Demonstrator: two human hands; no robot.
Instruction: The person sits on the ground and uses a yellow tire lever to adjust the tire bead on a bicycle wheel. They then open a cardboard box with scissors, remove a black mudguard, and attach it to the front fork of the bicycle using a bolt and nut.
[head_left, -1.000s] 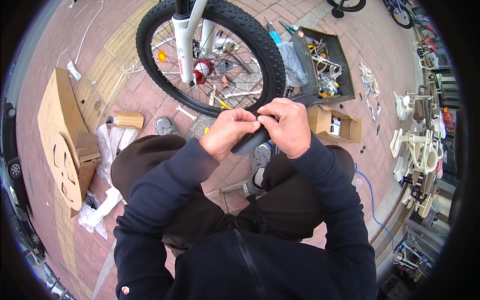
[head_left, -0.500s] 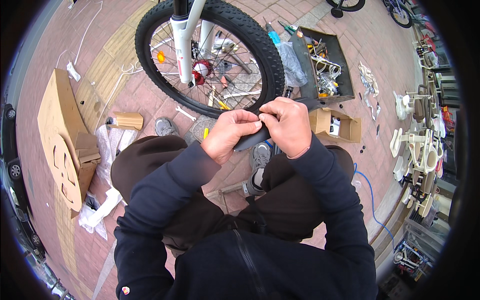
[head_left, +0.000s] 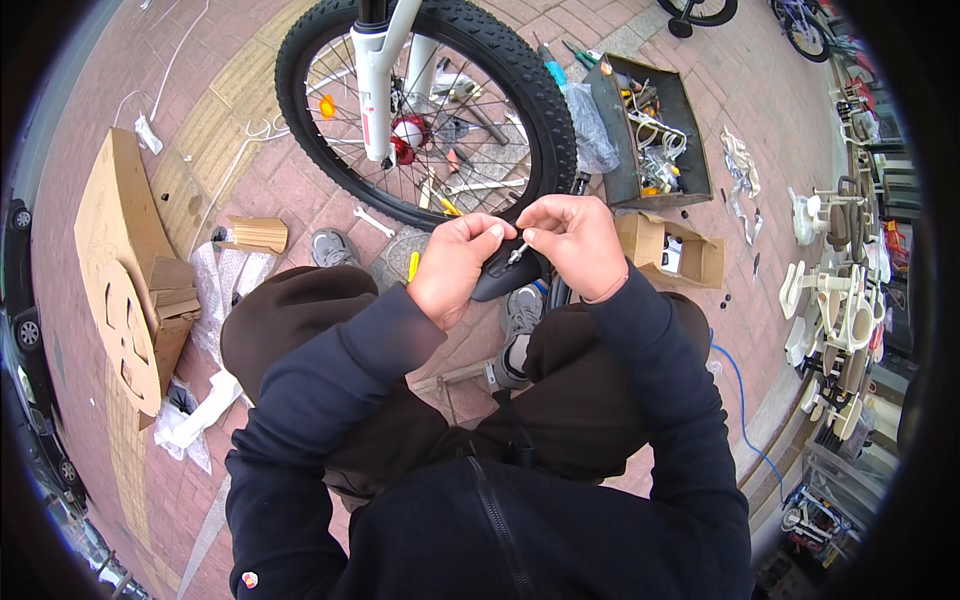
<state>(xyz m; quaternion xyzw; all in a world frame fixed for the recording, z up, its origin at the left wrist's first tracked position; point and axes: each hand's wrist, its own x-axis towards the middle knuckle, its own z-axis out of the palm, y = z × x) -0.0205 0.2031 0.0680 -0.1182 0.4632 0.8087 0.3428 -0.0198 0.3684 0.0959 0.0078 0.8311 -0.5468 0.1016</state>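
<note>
Both hands meet over a black, curved plastic piece that looks like a bicycle mudguard (head_left: 492,288), just below the front wheel (head_left: 556,150). Between the thumb and fingers of my right hand (head_left: 578,248) is a small silver bolt (head_left: 517,254), its lower end at the black piece's upper surface. My left hand (head_left: 452,270) is closed in a pinch beside it, thumb against forefinger. Whatever those left fingertips hold is too small to make out. A white bicycle fork (head_left: 376,95) rises from the wheel's red hub (head_left: 404,150).
A dark metal toolbox (head_left: 618,165) full of tools stands at the far right, with a small cardboard box (head_left: 702,262) nearer. On the left are a large cardboard box (head_left: 112,240) and plastic wrap (head_left: 205,300). A wrench (head_left: 374,222) lies on the paving by the wheel.
My hands have moved slightly apart, and the silver bolt now shows in my right fingers. The black piece has tilted, showing more of its upper surface.
</note>
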